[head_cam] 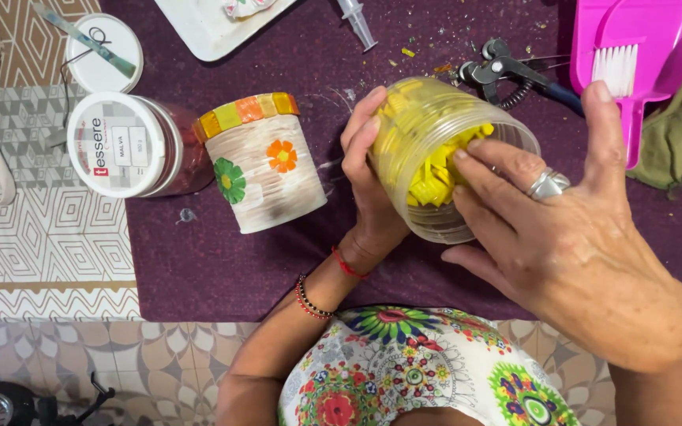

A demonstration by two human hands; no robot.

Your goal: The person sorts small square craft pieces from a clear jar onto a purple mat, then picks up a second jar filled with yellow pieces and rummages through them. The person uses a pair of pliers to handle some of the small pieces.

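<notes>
A clear jar [444, 158] of yellow tiles [436, 170] is tilted over the purple cloth [199, 260], gripped at its side by the left hand [369, 177]. The right hand [562, 237] dips open fingers into the jar's mouth, apparently picking out a tile; pinching one piece calls for care. A decorated pot [262, 162] lies just beside.

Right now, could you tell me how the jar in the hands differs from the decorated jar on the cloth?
The held jar is clear plastic, showing yellow pieces inside; the decorated jar is covered with pale strips, flower shapes and a band of coloured tiles, so its contents are hidden. The held jar is gripped by the left hand, with the right hand reaching its fingers into the mouth; the decorated jar lies untouched on the purple cloth. Both are roughly cylindrical and tipped sideways.
</notes>
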